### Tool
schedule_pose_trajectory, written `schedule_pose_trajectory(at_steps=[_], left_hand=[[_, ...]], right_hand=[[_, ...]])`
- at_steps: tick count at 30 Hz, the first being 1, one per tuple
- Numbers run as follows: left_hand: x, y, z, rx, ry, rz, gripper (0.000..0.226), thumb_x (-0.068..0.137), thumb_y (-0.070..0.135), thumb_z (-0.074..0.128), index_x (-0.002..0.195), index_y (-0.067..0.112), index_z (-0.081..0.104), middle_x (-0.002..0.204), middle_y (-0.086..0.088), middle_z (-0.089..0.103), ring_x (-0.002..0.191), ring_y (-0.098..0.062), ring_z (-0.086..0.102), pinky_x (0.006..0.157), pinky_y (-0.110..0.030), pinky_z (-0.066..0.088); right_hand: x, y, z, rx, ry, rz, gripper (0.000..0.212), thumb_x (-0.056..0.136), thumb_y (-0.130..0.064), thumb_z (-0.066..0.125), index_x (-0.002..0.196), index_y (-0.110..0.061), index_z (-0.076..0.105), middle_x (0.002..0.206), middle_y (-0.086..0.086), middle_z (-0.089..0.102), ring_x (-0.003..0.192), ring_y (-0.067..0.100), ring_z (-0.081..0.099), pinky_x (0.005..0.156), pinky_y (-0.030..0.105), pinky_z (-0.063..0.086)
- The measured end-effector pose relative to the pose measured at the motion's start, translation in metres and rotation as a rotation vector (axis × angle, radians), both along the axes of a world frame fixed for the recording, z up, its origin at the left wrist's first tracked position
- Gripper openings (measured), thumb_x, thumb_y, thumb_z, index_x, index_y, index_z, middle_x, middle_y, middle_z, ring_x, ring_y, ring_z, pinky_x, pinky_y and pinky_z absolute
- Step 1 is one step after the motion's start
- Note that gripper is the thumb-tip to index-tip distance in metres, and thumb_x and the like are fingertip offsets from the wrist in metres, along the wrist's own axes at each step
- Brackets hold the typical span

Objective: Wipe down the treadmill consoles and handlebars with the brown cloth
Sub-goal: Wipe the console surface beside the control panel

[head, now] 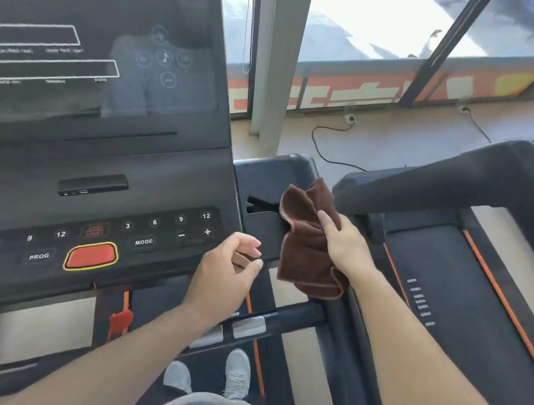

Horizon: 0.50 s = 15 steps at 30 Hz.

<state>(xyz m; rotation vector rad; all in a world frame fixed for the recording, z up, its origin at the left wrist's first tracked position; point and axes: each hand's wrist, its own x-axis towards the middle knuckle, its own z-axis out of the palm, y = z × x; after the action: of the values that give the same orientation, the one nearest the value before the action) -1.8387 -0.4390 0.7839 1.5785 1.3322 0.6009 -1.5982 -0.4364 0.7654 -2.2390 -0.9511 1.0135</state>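
Here right hand (342,244) grips bunched brown cloth (308,237) beside console (97,163) side tray; left hand (228,271) loosely curled, empty. Likely next: wipe handlebar (279,320).

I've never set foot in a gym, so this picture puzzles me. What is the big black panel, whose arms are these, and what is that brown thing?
The camera sits on a person's head, looking down at their own arms. The black panel with numbered buttons and a red stop button is a treadmill's control console. The right hand grips a crumpled brown cloth beside the console, above the side rail. The left hand hangs loosely curled, holding nothing. Another treadmill stands to the right.
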Motion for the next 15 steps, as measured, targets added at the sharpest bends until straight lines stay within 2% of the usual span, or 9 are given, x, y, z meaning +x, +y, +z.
schedule_pose_trajectory(at_steps=[2,4,6,7,9,11,13,15], left_hand=[[0.002,-0.001,-0.001,0.005,-0.007,-0.023,0.021,0.091,0.016,0.071,0.102,0.033,0.064,0.091,0.014,0.071,0.082,-0.003,0.064,0.074,-0.009,0.048],[0.002,-0.002,-0.001,0.002,-0.011,-0.03,0.02,0.091,0.017,0.071,0.102,0.033,0.063,0.091,0.014,0.071,0.082,-0.003,0.063,0.073,-0.008,0.047],[-0.001,-0.002,-0.002,-0.007,-0.008,-0.025,0.021,0.091,0.018,0.07,0.102,0.034,0.063,0.091,0.015,0.071,0.082,-0.003,0.063,0.073,-0.009,0.047],[-0.003,-0.002,-0.003,-0.01,-0.007,-0.02,0.021,0.091,0.018,0.07,0.102,0.035,0.063,0.092,0.015,0.071,0.082,-0.003,0.063,0.073,-0.01,0.048],[-0.008,-0.001,-0.003,-0.013,-0.006,-0.002,0.022,0.091,0.018,0.07,0.101,0.036,0.063,0.092,0.016,0.071,0.083,-0.004,0.064,0.073,-0.01,0.048],[-0.013,0.0,-0.003,-0.015,-0.003,0.019,0.022,0.091,0.018,0.07,0.101,0.036,0.063,0.093,0.016,0.071,0.084,-0.003,0.064,0.072,-0.008,0.047],[-0.018,0.002,-0.004,-0.011,0.008,0.043,0.023,0.091,0.018,0.07,0.101,0.037,0.063,0.094,0.018,0.071,0.086,-0.003,0.065,0.073,-0.008,0.048],[-0.021,0.003,-0.006,-0.015,0.005,0.075,0.024,0.091,0.016,0.07,0.1,0.038,0.063,0.093,0.017,0.071,0.086,-0.003,0.065,0.073,-0.009,0.048]], right_hand=[[0.001,-0.032,-0.004,-0.117,-0.059,0.013,0.064,0.089,-0.08,0.043,0.137,-0.04,0.054,0.133,-0.001,0.066,0.119,0.027,0.06,0.102,0.042,0.046],[0.002,-0.05,-0.006,-0.247,-0.233,0.088,0.071,0.084,-0.086,0.04,0.139,-0.043,0.051,0.137,0.002,0.063,0.127,0.029,0.055,0.108,0.046,0.043],[0.001,-0.051,-0.007,-0.261,-0.477,0.202,0.074,0.09,-0.081,0.037,0.149,-0.037,0.048,0.157,0.006,0.046,0.146,0.031,0.036,0.12,0.048,0.029],[-0.001,-0.048,-0.006,-0.22,-0.524,0.233,0.076,0.094,-0.076,0.037,0.154,-0.03,0.043,0.165,0.004,0.034,0.151,0.03,0.029,0.123,0.046,0.023],[-0.006,-0.039,-0.007,-0.123,-0.434,0.223,0.075,0.1,-0.065,0.04,0.16,-0.021,0.031,0.171,-0.003,0.02,0.15,0.028,0.033,0.121,0.044,0.028],[-0.011,-0.032,-0.013,-0.07,-0.37,0.208,0.075,0.103,-0.061,0.038,0.164,-0.02,0.019,0.172,-0.011,0.009,0.148,0.025,0.038,0.114,0.042,0.034],[-0.016,-0.026,-0.018,-0.048,-0.432,0.263,0.078,0.104,-0.062,0.034,0.165,-0.021,0.01,0.173,-0.012,0.002,0.15,0.021,0.034,0.114,0.04,0.036],[-0.021,-0.016,-0.022,-0.028,-0.534,0.363,0.079,0.104,-0.064,0.027,0.165,-0.021,0.002,0.173,-0.005,-0.004,0.157,0.022,0.019,0.121,0.04,0.03]])
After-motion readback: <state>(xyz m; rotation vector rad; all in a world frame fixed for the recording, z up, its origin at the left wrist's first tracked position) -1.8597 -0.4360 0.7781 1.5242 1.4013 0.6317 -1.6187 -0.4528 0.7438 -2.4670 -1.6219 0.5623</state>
